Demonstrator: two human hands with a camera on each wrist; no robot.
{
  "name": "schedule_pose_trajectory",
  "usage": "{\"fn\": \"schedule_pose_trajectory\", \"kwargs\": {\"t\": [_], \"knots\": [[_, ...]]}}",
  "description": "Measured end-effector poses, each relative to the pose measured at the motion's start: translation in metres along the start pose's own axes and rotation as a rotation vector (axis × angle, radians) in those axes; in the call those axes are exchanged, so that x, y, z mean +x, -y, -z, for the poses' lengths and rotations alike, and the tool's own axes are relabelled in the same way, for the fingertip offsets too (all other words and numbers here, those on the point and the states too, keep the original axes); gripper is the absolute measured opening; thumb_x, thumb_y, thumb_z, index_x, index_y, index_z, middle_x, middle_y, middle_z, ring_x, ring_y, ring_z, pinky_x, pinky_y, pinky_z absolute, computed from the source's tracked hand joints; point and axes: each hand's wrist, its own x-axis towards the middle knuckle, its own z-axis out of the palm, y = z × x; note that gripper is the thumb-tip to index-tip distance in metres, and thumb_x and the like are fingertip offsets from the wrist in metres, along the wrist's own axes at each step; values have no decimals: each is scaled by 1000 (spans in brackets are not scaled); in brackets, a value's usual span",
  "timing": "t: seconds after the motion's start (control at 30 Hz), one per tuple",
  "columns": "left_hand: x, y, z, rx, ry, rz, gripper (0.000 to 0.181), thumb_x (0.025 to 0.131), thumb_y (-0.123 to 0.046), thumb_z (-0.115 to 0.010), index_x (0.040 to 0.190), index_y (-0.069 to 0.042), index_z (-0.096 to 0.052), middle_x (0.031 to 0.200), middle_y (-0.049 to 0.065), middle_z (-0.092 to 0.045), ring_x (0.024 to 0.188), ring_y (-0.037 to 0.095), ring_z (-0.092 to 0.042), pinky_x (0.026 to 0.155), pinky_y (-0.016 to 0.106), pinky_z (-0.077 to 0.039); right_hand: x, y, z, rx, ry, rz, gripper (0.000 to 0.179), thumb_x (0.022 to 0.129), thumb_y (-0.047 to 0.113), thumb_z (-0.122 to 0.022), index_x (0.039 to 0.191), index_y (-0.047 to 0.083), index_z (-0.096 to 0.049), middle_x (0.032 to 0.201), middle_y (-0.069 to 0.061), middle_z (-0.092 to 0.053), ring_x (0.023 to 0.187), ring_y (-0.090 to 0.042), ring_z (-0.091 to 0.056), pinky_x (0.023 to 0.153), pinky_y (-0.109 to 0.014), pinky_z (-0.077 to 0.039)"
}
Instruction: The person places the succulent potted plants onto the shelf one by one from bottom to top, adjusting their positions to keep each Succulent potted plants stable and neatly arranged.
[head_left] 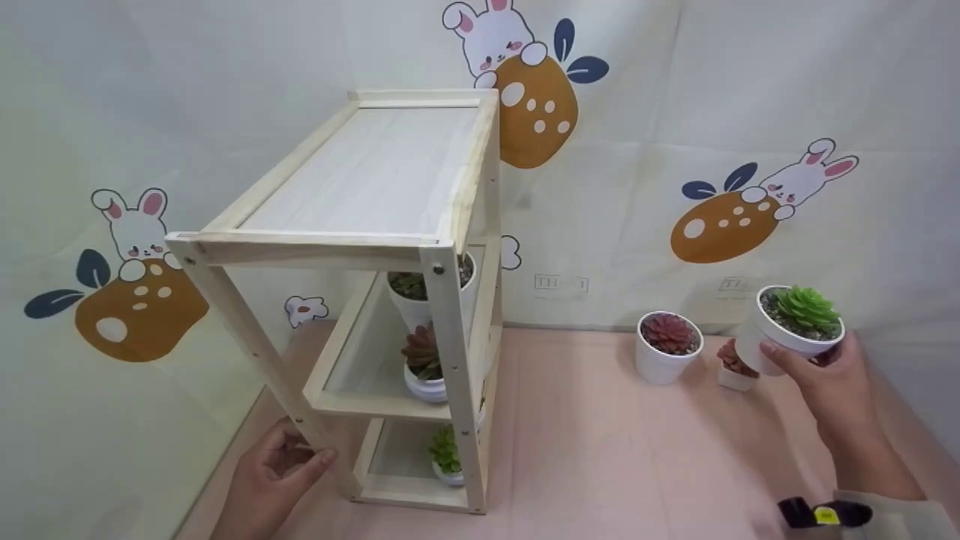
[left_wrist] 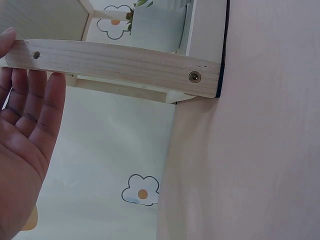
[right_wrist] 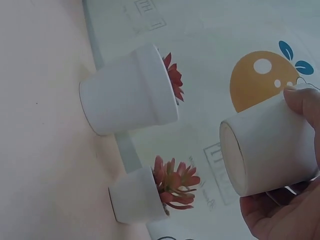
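Observation:
My right hand (head_left: 847,397) grips a white pot with a bright green succulent (head_left: 802,311), held up off the table. In the right wrist view, the thumb and fingers are around the pot's side and its base shows. My left hand (head_left: 270,476) holds the near left post of a wooden three-tier shelf (head_left: 326,255), thumb on one side and fingers on the other. Beyond the held pot, a white pot with a dark red succulent (head_left: 670,349) and a small pot with a reddish succulent (head_left: 737,367) stand on the table.
The middle tier bears a larger potted plant (head_left: 409,292), partly behind a post, and a small reddish succulent (head_left: 424,356). A light green succulent (head_left: 446,450) sits on the bottom tier. Pink cloth (head_left: 570,435) covers the table; a printed curtain (head_left: 600,202) hangs behind.

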Motion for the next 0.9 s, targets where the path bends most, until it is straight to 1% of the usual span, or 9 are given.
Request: {"fn": "schedule_pose_trajectory", "kwargs": {"t": [0.1,0.23,0.37,0.53,0.6,0.77,0.9], "knots": [[1,0,0,15,-6,-7,37,91,-14,-81,122,-4,-64,117,9,-72,95,8,-69,84,21,-59,-3,3,-2,42,17,17,94,94,18,-79,165,20,-19,162,-9,-32,146,-15,-36,102,-5,-42],[1,1,0,19,-3,-12,37,92,-14,-81,123,-4,-63,119,10,-72,96,7,-69,84,21,-59,-6,7,-4,97,45,37,94,93,14,-80,165,17,-19,160,-11,-32,144,-14,-38,97,-3,-44],[0,0,0,12,-3,-14,37,92,-13,-81,123,-5,-64,120,11,-72,96,8,-70,84,21,-59,-11,13,-7,72,66,56,94,94,15,-79,165,16,-18,160,-13,-32,143,-14,-38,94,-2,-44],[1,0,-1,11,-1,-3,37,92,-13,-81,123,-5,-64,120,11,-72,96,8,-71,84,21,-59,-16,20,-11,1,97,33,96,95,21,-78,166,18,-12,166,-15,-26,150,-18,-34,99,-4,-43],[1,1,-1,19,2,4,38,92,-13,-80,124,-4,-63,121,11,-72,96,8,-70,84,20,-59,-17,23,-13,4,114,32,97,96,20,-77,166,17,-11,167,-16,-25,151,-18,-33,99,-4,-43],[1,0,-1,17,2,12,37,92,-14,-81,124,-5,-63,120,11,-72,96,8,-71,84,20,-59,-20,25,-18,10,129,59,95,94,15,-79,165,13,-14,162,-15,-30,143,-13,-39,93,-1,-44],[-1,1,0,-19,0,-18,35,91,-12,-81,121,-5,-64,115,11,-73,94,11,-72,83,22,-60,-24,28,-22,8,137,83,95,93,15,-80,164,14,-17,160,-14,-32,141,-10,-40,95,-1,-43]]}}
